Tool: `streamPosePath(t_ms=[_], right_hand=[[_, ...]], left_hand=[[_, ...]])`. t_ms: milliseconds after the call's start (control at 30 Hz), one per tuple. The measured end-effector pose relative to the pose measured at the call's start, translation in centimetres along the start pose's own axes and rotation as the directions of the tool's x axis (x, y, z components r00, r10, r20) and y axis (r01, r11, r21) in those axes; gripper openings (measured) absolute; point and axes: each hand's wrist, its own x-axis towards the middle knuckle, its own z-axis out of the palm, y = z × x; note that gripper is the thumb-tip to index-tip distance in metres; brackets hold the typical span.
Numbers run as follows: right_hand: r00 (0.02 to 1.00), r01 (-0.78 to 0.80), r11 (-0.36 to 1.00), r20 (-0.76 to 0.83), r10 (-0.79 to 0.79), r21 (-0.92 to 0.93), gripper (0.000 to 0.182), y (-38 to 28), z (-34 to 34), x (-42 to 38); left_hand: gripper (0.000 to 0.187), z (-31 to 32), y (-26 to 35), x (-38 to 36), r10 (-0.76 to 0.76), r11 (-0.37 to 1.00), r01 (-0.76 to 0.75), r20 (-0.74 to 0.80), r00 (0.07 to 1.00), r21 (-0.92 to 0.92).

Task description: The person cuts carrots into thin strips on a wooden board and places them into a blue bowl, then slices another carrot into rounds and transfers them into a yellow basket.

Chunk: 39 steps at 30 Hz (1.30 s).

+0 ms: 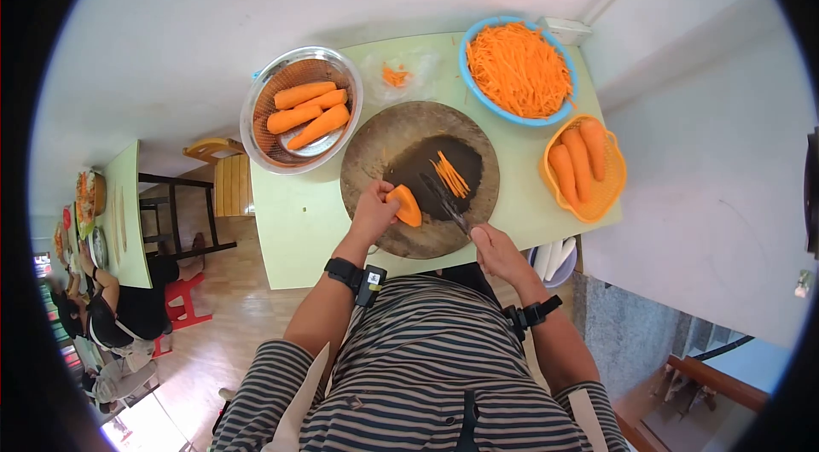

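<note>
A round dark wooden chopping board [367, 149] lies on the table in front of me. My left hand [374, 211] grips a cut piece of carrot [407, 206] at the board's left front. In my right hand [500, 254], the fingers are wrapped around the handle of a knife [450, 206]. Its dark blade rests over the board, to the right of the carrot piece, and the two are apart. Just beyond the blade is a small row of carrot strips [452, 174] on a darker, wet-looking patch of the board.
Whole carrots fill a metal bowl [256, 140] at the left and a yellow basket [616, 174] at the right. Shredded carrot heaps a blue basin [467, 68] at the back. Carrot scraps lie on a plastic bag [418, 68]. Another person [128, 303] sits at a far-left table.
</note>
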Motion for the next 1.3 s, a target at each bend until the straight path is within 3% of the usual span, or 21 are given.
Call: streamPosePath(t_ms=[167,267,333,367,433,467,533,567,700,767,867,933,1100,1300], right_hand=[[0.997,-0.005,1.0,-0.075,0.003,-0.028,0.046,-0.7,-0.6,0.3],[0.996,0.012,1.0,-0.087,-0.014,-0.02,0.046,-0.6,-0.7,0.4],[0.995,-0.017,1.0,-0.097,0.015,-0.019,0.046,-1.0,-0.5,0.1],[0.995,-0.016,1.0,-0.098,0.014,-0.02,0.046,-1.0,-0.5,0.1],[0.995,-0.015,1.0,-0.101,0.015,-0.002,0.047,-0.8,-0.4,0.0],[0.995,-0.016,1.0,-0.101,0.016,-0.002,0.047,-0.7,-0.4,0.0],[0.995,-0.014,1.0,-0.097,0.014,0.008,0.047,-0.5,-0.4,0.0],[0.995,-0.016,1.0,-0.097,0.017,0.008,0.047,-0.5,-0.5,0.0],[0.995,0.0,1.0,-0.097,0.0,0.002,0.047,-0.4,-0.6,0.0],[0.996,0.006,1.0,-0.092,-0.006,-0.005,0.047,-0.8,-0.7,0.0],[0.996,0.007,0.999,-0.092,-0.011,-0.041,0.045,-1.5,-1.2,0.4],[0.982,0.116,0.991,-0.143,-0.124,-0.065,0.046,-1.5,-1.2,1.1],[0.986,0.078,0.995,-0.15,-0.067,0.07,0.048,-2.4,-0.9,1.0],[0.995,0.03,0.985,-0.096,-0.014,0.169,0.048,-1.5,-0.5,1.0]], left_hand=[[0.026,0.7,0.4,-1.3,-0.007,1.0,0.006,0.031,0.999,0.013],[0.019,1.0,0.7,-1.4,0.082,0.996,-0.082,-0.007,0.997,0.02],[0.015,1.4,1.1,-1.6,0.332,0.934,-0.307,-0.128,0.935,0.183],[0.015,1.5,1.3,-1.6,0.333,0.934,-0.308,-0.128,0.934,0.182],[0.02,1.8,2.2,-2.2,0.781,0.545,-0.632,-0.059,0.622,0.55],[0.02,2.2,2.1,-2.4,0.78,0.546,-0.632,-0.059,0.623,0.55],[0.028,2.8,1.3,-3.1,0.791,0.379,-0.679,0.161,0.59,0.628],[0.033,2.8,0.3,-3.2,0.732,0.392,-0.648,0.206,0.65,0.653],[0.039,3.5,-2.2,-3.6,0.7,0.472,-0.572,0.11,0.706,0.671],[0.044,3.6,-2.5,-3.4,0.651,0.51,-0.464,0.027,0.758,0.724],[0.044,3.6,-2.2,-3.1,0.622,0.495,-0.446,0.054,0.781,0.746],[0.044,3.8,-2.0,-3.0,0.628,0.486,-0.447,0.056,0.776,0.751],[0.044,4.2,-2.2,-2.6,0.616,0.485,-0.429,0.051,0.786,0.761],[0.04,4.2,-2.1,-2.7,0.677,0.434,-0.491,0.087,0.731,0.756]])
